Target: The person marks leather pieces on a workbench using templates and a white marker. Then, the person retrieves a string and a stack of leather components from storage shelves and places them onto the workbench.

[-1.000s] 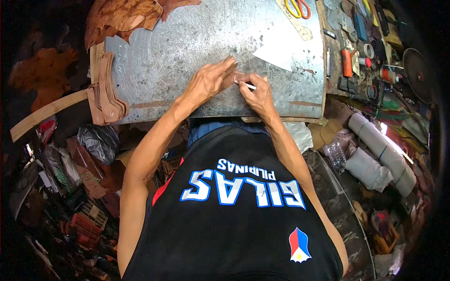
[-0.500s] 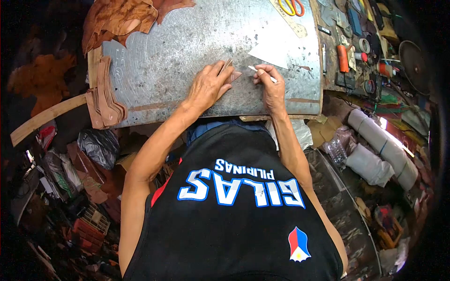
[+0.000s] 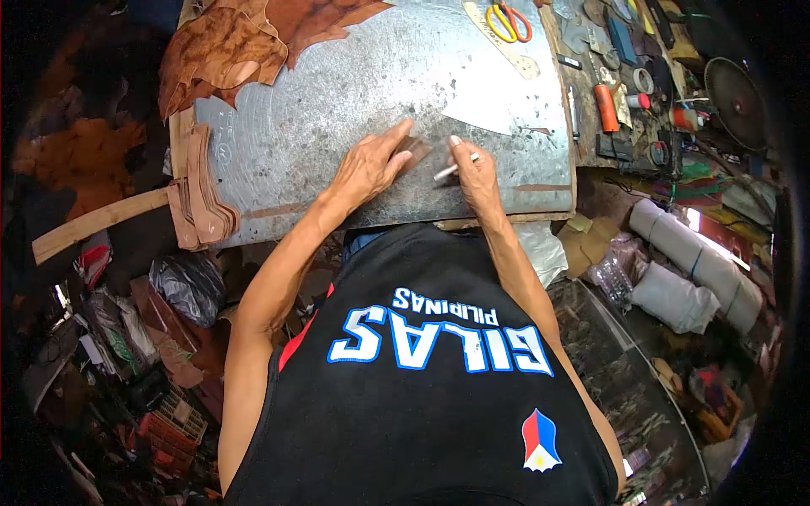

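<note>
My left hand (image 3: 371, 166) is at the middle of the metal-topped table (image 3: 337, 93), its fingers pressed round a small brown leather piece (image 3: 415, 153) that juts out toward the right, somewhat blurred. To the right of it, my right hand (image 3: 476, 174) holds a white pen-like stick (image 3: 447, 172), which points down and to the left, away from the leather. A white sheet (image 3: 483, 103) lies just beyond my right hand. At the table's left edge rests a stack of cut brown leather strips (image 3: 201, 194).
Large brown leather hides (image 3: 228, 51) cover the far left corner. At the far right are scissors (image 3: 508, 24) on a pale template (image 3: 498, 42). A side bench holds an orange cylinder (image 3: 606, 108) and a tape roll (image 3: 643, 81). Wrapped rolls (image 3: 696, 266) lie at the right.
My right hand has drawn back from the leather piece, and the stick in it has turned from pointing up-left to down-left. My left hand stays at the leather. The view has shifted slightly.
</note>
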### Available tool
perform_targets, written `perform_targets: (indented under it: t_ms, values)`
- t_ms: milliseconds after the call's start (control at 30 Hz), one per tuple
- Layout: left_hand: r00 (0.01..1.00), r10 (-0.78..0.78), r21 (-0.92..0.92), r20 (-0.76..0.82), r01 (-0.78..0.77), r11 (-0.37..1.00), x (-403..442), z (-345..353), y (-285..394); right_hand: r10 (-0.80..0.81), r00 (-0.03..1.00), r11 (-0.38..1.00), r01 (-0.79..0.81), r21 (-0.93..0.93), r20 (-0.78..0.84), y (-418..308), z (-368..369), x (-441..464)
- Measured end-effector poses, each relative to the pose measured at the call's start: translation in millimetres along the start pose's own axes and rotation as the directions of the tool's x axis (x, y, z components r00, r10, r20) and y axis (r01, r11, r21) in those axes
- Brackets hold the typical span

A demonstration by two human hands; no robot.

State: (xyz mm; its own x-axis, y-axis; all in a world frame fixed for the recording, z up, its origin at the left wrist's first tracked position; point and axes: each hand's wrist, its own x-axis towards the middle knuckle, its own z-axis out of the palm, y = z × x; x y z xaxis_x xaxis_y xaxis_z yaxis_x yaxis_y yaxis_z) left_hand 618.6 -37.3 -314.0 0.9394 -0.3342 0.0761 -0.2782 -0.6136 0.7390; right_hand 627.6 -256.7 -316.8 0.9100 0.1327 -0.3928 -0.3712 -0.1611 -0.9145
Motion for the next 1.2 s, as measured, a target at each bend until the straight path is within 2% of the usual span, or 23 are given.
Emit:
perform_targets:
  t_ms: [33, 67, 100, 233, 300, 333, 367, 400, 433, 500, 567, 600, 633, 700, 767, 833, 867, 900, 967, 1033, 1100, 1133, 1200]
  values:
    - [1.0, 0.005, -0.001, -0.002, -0.005, 1.0, 0, -1, 0, 0.007, 1.0, 0.999, -0.006, 0.034, -0.016, 0, 0, -1]
    - [0.998, -0.042, -0.075, -0.038, 0.039, 0.996, -1, -1, 0, 0.004, 1.0, 1.0, -0.003, 0.031, -0.019, 0, 0, -3]
    - [0.993, -0.092, -0.151, -0.071, 0.081, 0.985, -1, -1, -1, 0.051, 0.998, 0.993, -0.046, 0.111, -0.036, 1, -1, -4]
    - [0.992, -0.041, -0.214, -0.123, 0.014, 0.977, -6, -12, -17, 0.148, 0.988, 0.949, -0.13, 0.286, -0.043, 3, -11, -15]
    - [0.961, -0.002, -0.005, -0.276, 0.001, 1.0, -10, -17, -21, 0.165, 0.984, 0.961, -0.146, 0.234, -0.062, 2, -17, -24]
    - [0.963, 0.023, 0.135, -0.267, 0.014, 0.991, -13, -17, -21, 0.142, 0.986, 0.982, -0.13, 0.14, -0.084, 7, -21, -26]
    - [0.963, 0.026, 0.133, -0.269, 0.011, 0.991, -16, -15, -18, 0.118, 0.988, 0.992, -0.114, 0.046, -0.104, 11, -23, -29]
    - [0.981, -0.038, 0.188, -0.191, 0.074, 0.979, -19, -12, -13, 0.115, 0.983, 0.991, -0.124, -0.052, -0.144, 11, -23, -33]
    - [0.988, -0.099, 0.25, -0.116, 0.125, 0.96, -21, -8, -8, 0.104, 0.983, 0.992, -0.114, -0.053, -0.153, 13, -20, -37]
    - [0.992, -0.104, 0.318, -0.073, 0.121, 0.94, -22, 1, 0, -0.002, 0.987, 0.988, -0.023, -0.152, -0.163, 16, -13, -39]
    - [0.979, -0.206, 0.291, 0.004, 0.196, 0.937, -12, 1, 10, 0.1, 0.982, 0.968, -0.134, -0.214, -0.16, 17, -8, -39]
    - [0.968, -0.247, 0.278, 0.04, 0.227, 0.933, -7, 1, 8, 0.002, 0.985, 0.968, -0.045, -0.246, -0.171, 24, -5, -37]
    - [0.976, -0.218, 0.274, 0.01, 0.207, 0.939, -6, 2, 5, -0.078, 0.981, 0.96, 0.027, -0.28, -0.176, 28, -5, -35]
    - [0.979, -0.204, 0.293, -0.012, 0.199, 0.935, -3, 4, -4, -0.123, 0.982, 0.929, 0.062, -0.366, -0.146, 3, -16, -33]
    - [0.962, -0.258, 0.29, 0.087, 0.223, 0.931, 7, -5, -6, -0.151, 0.961, 0.918, 0.049, -0.394, -0.232, -8, -41, -24]
    - [0.955, -0.265, 0.252, 0.133, 0.226, 0.941, 11, -10, -9, -0.477, 0.818, 0.808, 0.264, -0.528, -0.322, 3, -81, 0]
    - [0.956, -0.262, 0.259, 0.129, 0.223, 0.94, 15, -11, -8, -0.52, 0.769, 0.766, 0.227, -0.601, -0.371, 3, -105, 14]
    - [0.951, -0.272, 0.201, 0.151, 0.24, 0.95, 19, -14, -8, -0.566, 0.717, 0.72, 0.191, -0.668, -0.406, 3, -132, 31]
    - [0.942, -0.305, 0.16, 0.141, 0.282, 0.946, 26, -21, -5, -0.459, 0.774, 0.571, -0.119, -0.812, -0.437, 6, -195, 68]
    - [0.839, -0.407, -0.105, 0.36, 0.47, 0.876, 39, -27, 3, -0.45, 0.756, 0.646, -0.091, -0.758, -0.475, 3, -235, 93]
    - [0.84, -0.423, -0.151, 0.341, 0.493, 0.857, 50, -23, 2, -0.47, 0.763, 0.559, -0.132, -0.818, -0.444, 14, -266, 117]
    - [0.846, -0.398, -0.227, 0.353, 0.491, 0.841, 57, -17, -4, -0.473, 0.769, 0.561, -0.114, -0.82, -0.43, 14, -273, 122]
    - [0.873, -0.36, -0.44, 0.329, 0.479, 0.76, 73, -11, -2, -0.453, 0.791, 0.446, -0.198, -0.873, -0.411, 17, -281, 127]
